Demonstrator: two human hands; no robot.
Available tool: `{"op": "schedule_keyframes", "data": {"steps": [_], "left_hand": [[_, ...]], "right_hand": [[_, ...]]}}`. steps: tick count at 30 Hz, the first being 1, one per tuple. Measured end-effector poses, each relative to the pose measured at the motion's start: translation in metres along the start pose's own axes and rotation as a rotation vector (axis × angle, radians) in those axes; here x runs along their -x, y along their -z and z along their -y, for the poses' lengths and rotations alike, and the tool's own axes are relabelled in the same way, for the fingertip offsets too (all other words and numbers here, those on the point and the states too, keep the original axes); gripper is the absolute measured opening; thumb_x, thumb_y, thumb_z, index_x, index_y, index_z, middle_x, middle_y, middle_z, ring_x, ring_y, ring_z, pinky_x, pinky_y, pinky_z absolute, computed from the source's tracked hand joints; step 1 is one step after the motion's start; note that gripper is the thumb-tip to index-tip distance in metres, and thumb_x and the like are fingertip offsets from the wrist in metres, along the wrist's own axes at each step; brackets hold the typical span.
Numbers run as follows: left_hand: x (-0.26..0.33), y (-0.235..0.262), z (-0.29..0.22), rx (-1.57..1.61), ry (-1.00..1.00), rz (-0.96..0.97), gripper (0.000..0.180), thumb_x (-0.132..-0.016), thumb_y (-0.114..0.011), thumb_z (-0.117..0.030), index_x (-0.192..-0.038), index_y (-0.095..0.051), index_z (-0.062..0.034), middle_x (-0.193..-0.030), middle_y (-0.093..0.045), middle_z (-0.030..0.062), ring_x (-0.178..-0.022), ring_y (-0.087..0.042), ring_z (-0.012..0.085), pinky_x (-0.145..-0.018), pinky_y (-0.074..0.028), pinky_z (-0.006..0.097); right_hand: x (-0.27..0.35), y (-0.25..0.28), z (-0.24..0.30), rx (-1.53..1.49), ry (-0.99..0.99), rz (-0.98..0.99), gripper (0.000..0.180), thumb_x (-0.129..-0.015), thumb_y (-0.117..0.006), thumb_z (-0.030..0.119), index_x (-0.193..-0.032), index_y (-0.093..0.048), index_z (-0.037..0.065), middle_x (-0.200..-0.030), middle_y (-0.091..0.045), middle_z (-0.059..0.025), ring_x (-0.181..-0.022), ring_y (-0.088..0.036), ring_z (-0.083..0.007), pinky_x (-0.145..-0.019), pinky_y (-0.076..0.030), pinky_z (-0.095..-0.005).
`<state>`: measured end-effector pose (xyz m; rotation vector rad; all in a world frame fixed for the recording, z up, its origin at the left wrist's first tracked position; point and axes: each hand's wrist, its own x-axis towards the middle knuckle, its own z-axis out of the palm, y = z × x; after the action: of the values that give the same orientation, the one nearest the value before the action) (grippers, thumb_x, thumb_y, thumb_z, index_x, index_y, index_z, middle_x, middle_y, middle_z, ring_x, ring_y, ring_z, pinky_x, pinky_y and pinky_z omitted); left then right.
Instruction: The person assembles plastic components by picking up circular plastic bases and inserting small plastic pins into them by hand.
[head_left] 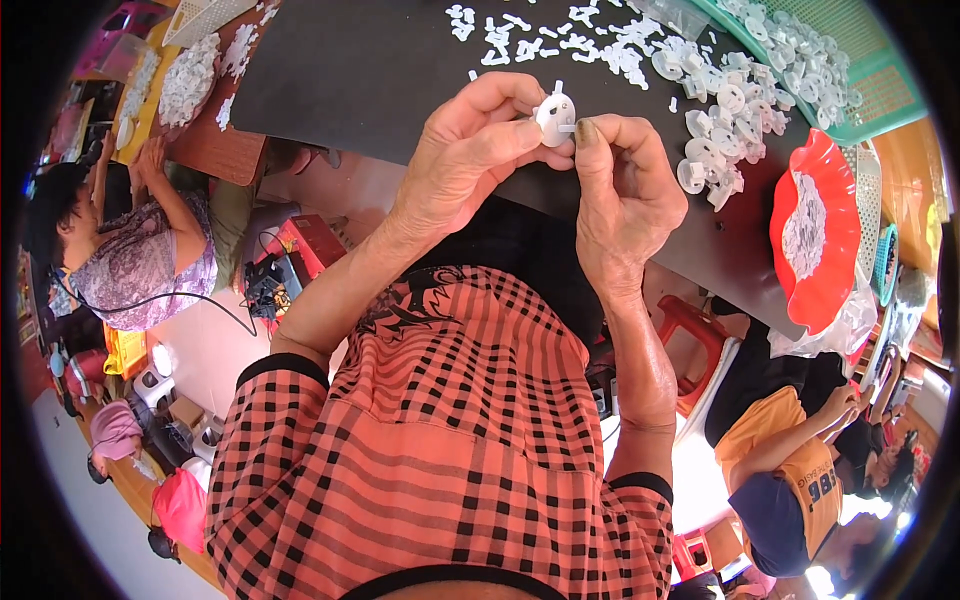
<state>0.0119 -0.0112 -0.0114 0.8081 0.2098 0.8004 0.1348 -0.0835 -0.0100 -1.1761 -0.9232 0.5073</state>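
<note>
Forearms (345, 285) rise, elbows bent, from either side of a checked shirt (420, 440), bringing both hands together over the near edge of the dark counter (350, 70). I see the left hand (470, 150) pinching a white disc (553, 112) between thumb and fingers, its face tilted up. The right hand (628, 195) is curled, thumb and forefinger closed on the end of a small white pin (566, 128) that meets the disc. So the disc sits between the two hands, at the left fingertips. Toward the counter's right edge lie heaped white discs (730, 125) and a wavy red bowl (843, 270); a green basket (895, 110) stands at the far right corner.
</note>
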Motion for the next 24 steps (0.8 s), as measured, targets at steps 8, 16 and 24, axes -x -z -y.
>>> {"op": "schedule_keyframes", "data": {"steps": [8,16,24], "left_hand": [[-0.0001,-0.0013,0.0032,-0.024,-0.046,-0.024,0.025,-0.087,-0.056,0.000,-0.111,-0.050,0.0023,-0.106,-0.057,0.0114,-0.096,-0.059,0.0190,-0.086,-0.053,0.035],[-0.0001,-0.0023,0.0055,-0.107,-0.094,-0.058,0.025,-0.087,-0.058,0.000,-0.111,-0.052,0.0005,-0.104,-0.058,0.0097,-0.094,-0.060,0.0168,-0.085,-0.052,0.031],[-0.0005,-0.0016,0.0087,-0.361,-0.229,-0.066,0.023,-0.087,-0.060,-0.001,-0.109,-0.053,0.0005,-0.101,-0.060,0.0079,-0.091,-0.060,0.0152,-0.084,-0.050,0.026]], "right_hand": [[0.0001,0.0040,-0.0013,0.154,0.093,0.056,0.003,-0.089,-0.058,-0.001,-0.088,-0.057,-0.004,-0.082,-0.059,-0.0048,-0.071,-0.062,-0.0102,-0.068,-0.051,-0.0213],[-0.0033,-0.0011,-0.0002,0.193,0.195,0.000,0.011,-0.078,-0.066,-0.002,-0.078,-0.056,0.003,-0.073,-0.059,-0.0025,-0.056,-0.051,-0.0075,-0.052,-0.042,-0.0220],[-0.0053,0.0040,-0.0056,0.152,0.128,0.062,0.008,-0.080,-0.065,-0.002,-0.082,-0.058,0.001,-0.073,-0.059,-0.0020,-0.057,-0.050,-0.0064,-0.053,-0.042,-0.0215]]}}
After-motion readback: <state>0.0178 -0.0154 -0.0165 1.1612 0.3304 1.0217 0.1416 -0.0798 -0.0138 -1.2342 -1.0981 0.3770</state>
